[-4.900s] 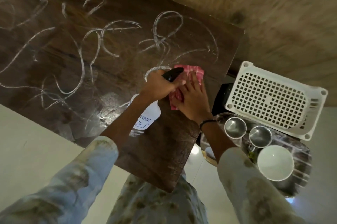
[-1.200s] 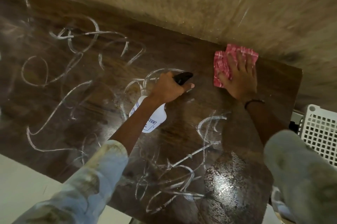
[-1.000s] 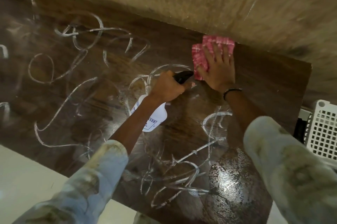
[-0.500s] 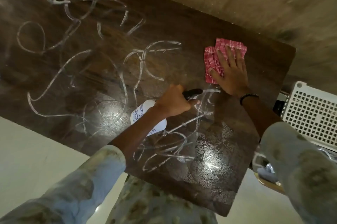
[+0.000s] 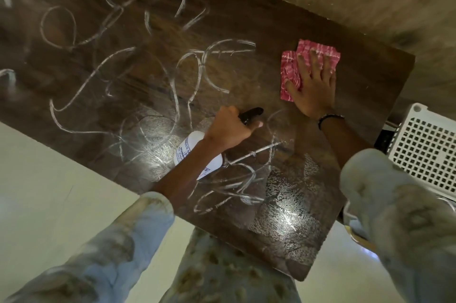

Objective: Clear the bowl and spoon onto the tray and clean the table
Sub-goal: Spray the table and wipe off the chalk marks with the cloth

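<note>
One dark wooden table (image 5: 246, 31) (white streaks all over). One white basket (image 5: 429, 149) at right. Right hand (image 5: 313, 85), flat on one red cloth (image 5: 293, 68), has shifted slightly nearer; left hand (image 5: 229, 130) still grips one spray bottle (image 5: 187, 149).

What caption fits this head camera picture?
Right hand presses a red cloth flat on the scribbled table while the left hand grips a spray bottle.

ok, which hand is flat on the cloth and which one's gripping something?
The right hand lies flat, fingers straight, pressing the red cloth onto the table. The left hand is curled round the spray bottle.
</note>
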Tool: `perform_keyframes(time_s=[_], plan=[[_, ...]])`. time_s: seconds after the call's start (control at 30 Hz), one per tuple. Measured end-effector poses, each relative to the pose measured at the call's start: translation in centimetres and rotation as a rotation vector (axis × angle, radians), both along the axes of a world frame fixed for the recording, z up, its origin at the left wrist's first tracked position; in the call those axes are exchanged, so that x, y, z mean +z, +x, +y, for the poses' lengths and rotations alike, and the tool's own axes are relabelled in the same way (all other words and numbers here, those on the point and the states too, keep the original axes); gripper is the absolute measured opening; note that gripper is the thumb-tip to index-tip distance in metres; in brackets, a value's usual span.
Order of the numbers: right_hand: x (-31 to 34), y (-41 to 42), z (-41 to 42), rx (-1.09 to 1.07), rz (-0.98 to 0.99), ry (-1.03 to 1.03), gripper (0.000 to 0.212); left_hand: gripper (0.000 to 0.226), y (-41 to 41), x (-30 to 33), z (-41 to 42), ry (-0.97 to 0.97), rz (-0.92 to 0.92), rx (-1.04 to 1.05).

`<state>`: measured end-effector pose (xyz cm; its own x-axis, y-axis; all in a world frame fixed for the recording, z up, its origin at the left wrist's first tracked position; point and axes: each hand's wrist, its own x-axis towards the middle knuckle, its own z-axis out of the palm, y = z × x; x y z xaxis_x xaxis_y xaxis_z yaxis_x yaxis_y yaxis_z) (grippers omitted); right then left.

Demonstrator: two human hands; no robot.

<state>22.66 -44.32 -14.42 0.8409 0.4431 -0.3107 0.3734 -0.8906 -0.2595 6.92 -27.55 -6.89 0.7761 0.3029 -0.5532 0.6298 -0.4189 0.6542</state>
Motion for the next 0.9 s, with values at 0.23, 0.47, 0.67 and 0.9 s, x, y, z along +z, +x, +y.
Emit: perform_keyframes(time_s=[0.23, 0.47, 0.67, 0.9], plan=[[-0.1, -8.4, 3.3, 0.333, -0.022, 0.05, 0.074, 0.033, -1.7, 0.1, 0.6, -0.027, -0.044, 0.021], [-0.1, -8.9, -5.4, 0.408, -0.086, -0.034, 0.071, 0.033, -3.2, 0.1, 1.3, -0.043, -0.041, 0.047], [-0.2, -5.7, -0.5, 0.062, -0.08, -0.044, 0.067, 0.028, -4.0, -0.1, 2.2, -0.041, -0.008, 0.032], [-0.5, -13.3, 3.8, 0.366, -0.108, 0.026, 0.063, 0.026, -5.1, -0.1, 3.1, -0.065, -0.081, 0.0]])
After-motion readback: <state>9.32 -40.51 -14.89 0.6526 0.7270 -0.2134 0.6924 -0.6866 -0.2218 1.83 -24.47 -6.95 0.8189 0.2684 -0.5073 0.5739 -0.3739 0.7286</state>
